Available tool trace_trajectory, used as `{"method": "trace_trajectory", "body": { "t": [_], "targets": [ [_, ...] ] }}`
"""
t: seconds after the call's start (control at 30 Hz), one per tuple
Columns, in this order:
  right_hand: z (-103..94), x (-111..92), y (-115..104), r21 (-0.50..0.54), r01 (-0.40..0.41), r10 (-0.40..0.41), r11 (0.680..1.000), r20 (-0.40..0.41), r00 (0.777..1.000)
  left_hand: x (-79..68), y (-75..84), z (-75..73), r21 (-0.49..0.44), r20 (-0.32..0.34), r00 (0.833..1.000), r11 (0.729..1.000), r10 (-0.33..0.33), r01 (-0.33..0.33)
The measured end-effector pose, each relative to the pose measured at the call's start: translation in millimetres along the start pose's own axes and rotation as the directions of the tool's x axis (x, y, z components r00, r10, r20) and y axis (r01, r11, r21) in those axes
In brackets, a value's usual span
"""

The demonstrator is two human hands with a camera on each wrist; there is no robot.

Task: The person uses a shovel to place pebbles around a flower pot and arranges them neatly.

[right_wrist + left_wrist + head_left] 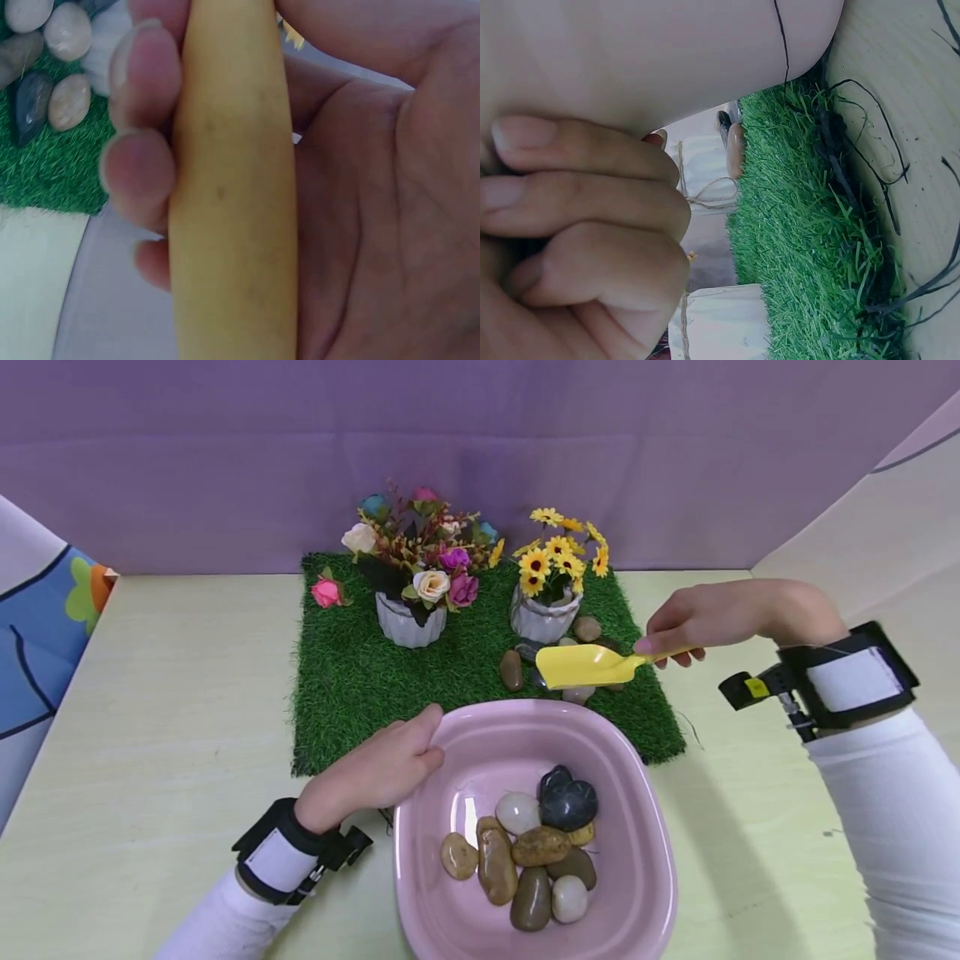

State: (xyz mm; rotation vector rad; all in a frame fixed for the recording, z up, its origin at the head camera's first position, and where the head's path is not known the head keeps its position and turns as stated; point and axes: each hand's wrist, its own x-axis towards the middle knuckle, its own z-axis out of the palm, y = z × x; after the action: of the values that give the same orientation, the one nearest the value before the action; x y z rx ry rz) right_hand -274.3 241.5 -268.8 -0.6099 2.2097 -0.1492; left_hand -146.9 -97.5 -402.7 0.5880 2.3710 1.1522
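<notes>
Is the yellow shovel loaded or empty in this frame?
Empty. In the head view, the yellow shovel, held in the right hand, has nothing lying on its bare surface.

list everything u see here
Backdrop: one, purple, at the back
Printed panel: one, mostly blue, far left
Table: one, pale, underneath
Turf: one, green, on table
Flowerpots: two, white, on turf
Potted flowers: two bunches, multicoloured left, yellow right
Rose: one, pink, upper-left turf
Turf stones: several, mixed, by the right pot
Basin: one, pink, front
Basin stones: about ten, mixed, inside
Scoop: one, yellow, over turf stones
Wristbands: two, black and white, both wrists
Wrist cameras: two, black, both wrists
Sleeves: two, white, both arms
Left hand: one, bare, basin's left rim
Right hand: one, bare, holding scoop
</notes>
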Motion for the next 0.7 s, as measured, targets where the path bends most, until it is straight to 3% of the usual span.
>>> {"method": "trace_trajectory", "body": {
  "t": [0.43,0.7],
  "targets": [
    [21.4,-11,-65,-0.272,0.061,-0.071,0.960,-0.026,0.997,-0.1,0.2,-0.9,0.014,-0.001,1.000,1.000,0.001,-0.001],
    [50.5,-12,-108,-0.484,0.054,-0.086,0.874,-0.044,0.995,-0.1,0.3,-0.5,0.002,0.005,1.000,1.000,-0.005,0.005]
  ]
}}
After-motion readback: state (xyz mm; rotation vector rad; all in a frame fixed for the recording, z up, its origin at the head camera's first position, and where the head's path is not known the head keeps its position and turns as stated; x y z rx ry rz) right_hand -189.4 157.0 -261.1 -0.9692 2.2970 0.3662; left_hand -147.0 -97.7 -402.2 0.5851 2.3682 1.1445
